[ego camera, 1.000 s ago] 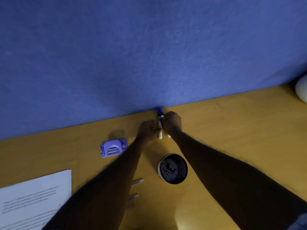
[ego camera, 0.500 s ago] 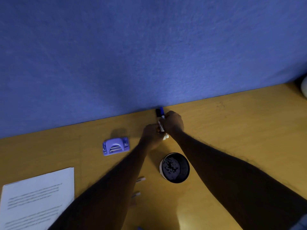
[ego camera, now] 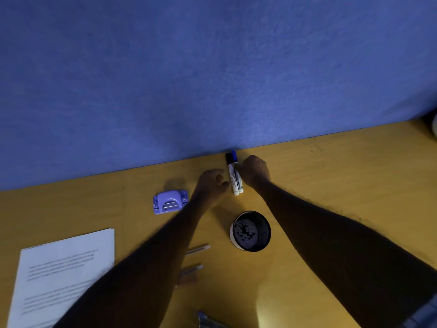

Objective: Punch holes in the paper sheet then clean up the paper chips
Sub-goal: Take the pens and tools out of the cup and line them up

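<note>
Plainly both hands are busy away from the task's own things. On the yellow wooden worktop (ego camera: 331, 185) the lilac plastic hole punch (ego camera: 170, 201) lies flat, its long axis running along the foot of the blue felt partition (ego camera: 212, 79), and nothing touches it. To the right of the punch and a little nearer the partition lies a pair of white-barrelled markers (ego camera: 234, 185), one black-capped and one blue-capped, side by side with their caps toward the partition.

The left hand (ego camera: 210, 185) sits between the punch and the markers, its fingers curled with the tips against the black-capped barrel. The right hand (ego camera: 255, 171) is on the markers' far side from the punch, fingers curled onto the barrels. I cannot tell whether either hand pinches a marker or only touches it.

The white printed paper sheet (ego camera: 66, 275) lies left of the punch and nearer the person, flat and untouched. Right of the punch and nearer the person stands a round black pot with a white rim (ego camera: 233, 235), speckled inside with what may be chips.

By my judgement the punching has yet to start. Punch and sheet both lie leftward of the fingers, and the left hand is much the nearer to each.
</note>
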The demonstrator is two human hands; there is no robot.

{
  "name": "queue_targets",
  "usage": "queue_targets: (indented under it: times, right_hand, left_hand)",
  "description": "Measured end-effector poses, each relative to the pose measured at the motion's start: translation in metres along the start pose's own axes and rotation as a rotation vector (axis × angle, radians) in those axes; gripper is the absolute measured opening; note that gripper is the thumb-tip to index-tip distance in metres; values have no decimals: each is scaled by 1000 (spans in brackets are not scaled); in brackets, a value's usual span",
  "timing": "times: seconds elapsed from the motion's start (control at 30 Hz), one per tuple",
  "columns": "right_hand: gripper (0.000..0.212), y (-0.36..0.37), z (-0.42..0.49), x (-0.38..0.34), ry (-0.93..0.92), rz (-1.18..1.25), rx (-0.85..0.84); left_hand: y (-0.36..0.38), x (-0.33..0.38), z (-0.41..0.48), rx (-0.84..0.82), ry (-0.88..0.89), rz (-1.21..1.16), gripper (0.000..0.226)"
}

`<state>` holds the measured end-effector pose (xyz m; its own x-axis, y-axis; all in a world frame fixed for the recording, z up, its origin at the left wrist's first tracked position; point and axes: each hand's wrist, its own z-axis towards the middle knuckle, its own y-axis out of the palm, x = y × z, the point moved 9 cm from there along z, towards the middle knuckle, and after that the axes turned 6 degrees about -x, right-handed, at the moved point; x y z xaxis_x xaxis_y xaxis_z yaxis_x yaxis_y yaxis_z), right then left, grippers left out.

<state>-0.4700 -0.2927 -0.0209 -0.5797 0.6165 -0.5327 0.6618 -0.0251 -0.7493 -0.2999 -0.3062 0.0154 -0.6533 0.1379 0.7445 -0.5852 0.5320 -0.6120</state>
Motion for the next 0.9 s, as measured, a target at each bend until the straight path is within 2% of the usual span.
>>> queue_targets:
  times: [0.1, 0.3, 0.4, 0.5, 0.6, 0.73, 0.9]
  right_hand:
    - [34, -16, -8, -11, -70, 17, 40]
    - [30, -36, -47, -56, -213, 18, 95]
    - [22, -32, -74, -81, -312, -53, 85]
    - [29, -21, -107, -106, -424, -181, 68]
    - [26, -8, -145, -131, -552, -235, 75]
    - [20, 38, -191, -145, -691, -325, -86]
    - [18, 113, -224, -112, -658, -541, -328]
  left_hand:
    - [-20, -2, -17, 50, 38, -54, 37]
    - [-58, -20, -67, 149, 99, -13, 29]
    - [-66, -38, -92, 140, 100, 44, 26]
    - [-69, -56, -115, 110, 131, 115, 19]
    - [-69, -80, -137, 63, 107, 172, 22]
    - [-64, -110, -163, -38, 80, 229, 25]
    - [-54, -132, -198, -160, 141, 354, 10]
